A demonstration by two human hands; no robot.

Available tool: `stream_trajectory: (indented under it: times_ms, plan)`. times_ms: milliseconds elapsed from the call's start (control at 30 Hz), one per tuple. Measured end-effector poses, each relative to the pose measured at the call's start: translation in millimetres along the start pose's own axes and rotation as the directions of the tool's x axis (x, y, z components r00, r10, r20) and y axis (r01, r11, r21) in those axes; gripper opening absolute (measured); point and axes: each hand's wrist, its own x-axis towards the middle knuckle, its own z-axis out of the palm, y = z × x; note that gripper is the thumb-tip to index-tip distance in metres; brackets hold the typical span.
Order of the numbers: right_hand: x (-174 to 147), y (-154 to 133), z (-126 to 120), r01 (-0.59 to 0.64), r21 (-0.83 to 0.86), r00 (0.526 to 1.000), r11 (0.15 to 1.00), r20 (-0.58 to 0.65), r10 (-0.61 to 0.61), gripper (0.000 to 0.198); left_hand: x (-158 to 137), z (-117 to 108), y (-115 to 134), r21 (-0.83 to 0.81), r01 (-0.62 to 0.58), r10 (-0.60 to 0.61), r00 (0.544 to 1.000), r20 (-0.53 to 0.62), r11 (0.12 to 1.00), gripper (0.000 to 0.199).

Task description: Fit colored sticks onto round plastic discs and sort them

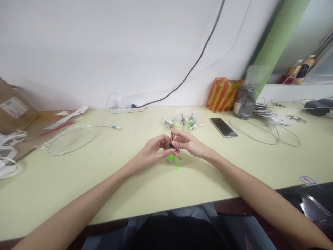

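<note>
My left hand [158, 148] and my right hand [185, 142] meet over the middle of the table. Between the fingers of both is a small dark piece [171, 146], too small and too covered to name. The left thumb and fingers curl round it from one side, while the right thumb and forefinger pinch at its upper end. Just below the hands a bright green round plastic part [170, 158] shows, with a thin green stick [176, 164] beside it. Whether these touch the dark piece is hidden by my fingers.
Clear bags of small coloured plastic parts [191, 122] lie beyond my hands. A phone [223, 127] is to the right, near a loose white cable [260, 140]. A power strip [127, 109] sits by the wall. At left are a cardboard box [14, 107] and a grey cable [88, 142].
</note>
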Motion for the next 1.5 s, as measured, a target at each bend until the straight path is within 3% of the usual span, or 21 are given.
stream_trajectory:
  times_ms: [133,300,500,600,667,733,833,900,967,1200,1400,1500]
  plan:
    - [1,3,-5,-0.063,0.051,0.997,0.997,0.046,0.06,0.033,-1,2,-2,-0.039,0.029,-0.027,0.999,0.034,0.999,0.022]
    - [1,5,-6,-0.108,0.07,0.991,0.992,0.091,0.102,0.035,0,4,-5,0.041,0.04,-0.038,0.998,-0.052,0.998,0.027]
    - [1,9,-13,-0.029,0.223,0.998,0.974,0.068,0.014,0.041,-2,-7,1,0.092,0.052,-0.041,0.991,-0.125,0.994,0.024]
    - [0,7,-19,-0.041,0.097,0.996,0.994,-0.077,0.048,0.036,-3,-14,2,0.134,0.041,-0.02,0.987,-0.159,0.99,0.023]
    - [0,6,-23,-0.108,-0.155,0.981,0.982,-0.174,0.081,0.028,-3,-16,-2,0.279,-0.001,0.056,0.98,-0.19,0.96,0.02]
    - [-1,6,-25,-0.188,-0.505,0.965,0.843,-0.257,0.061,0.021,-3,-16,-9,0.492,-0.072,0.165,0.975,-0.148,0.868,0.015]
    - [-2,9,-25,-0.251,-0.828,0.96,0.502,-0.278,0.022,0.027,-2,-16,-19,0.677,-0.139,0.249,0.966,-0.067,0.722,0.012]
    - [-3,10,-24,-0.258,-0.879,0.966,0.4,-0.248,0.079,0.034,-2,-18,-22,0.711,-0.113,0.269,0.957,-0.111,0.694,0.012]
    - [-3,11,-23,-0.255,-0.893,0.967,0.371,-0.223,0.126,0.039,-2,-22,-22,0.725,-0.075,0.284,0.943,-0.171,0.684,0.013]
    - [-4,9,-26,-0.248,-0.898,0.969,0.363,-0.233,0.086,0.036,-4,-29,-20,0.735,-0.015,0.28,0.93,-0.239,0.678,0.016]
    - [-5,-2,-30,-0.114,-0.82,0.977,0.561,-0.195,-0.086,0.023,-2,-21,-21,0.739,-0.031,0.256,0.947,-0.192,0.673,0.016]
    - [-5,-3,-33,-0.027,-0.794,0.982,0.607,-0.135,-0.133,0.019,-2,-22,-21,0.734,-0.025,0.251,0.947,-0.2,0.679,0.016]
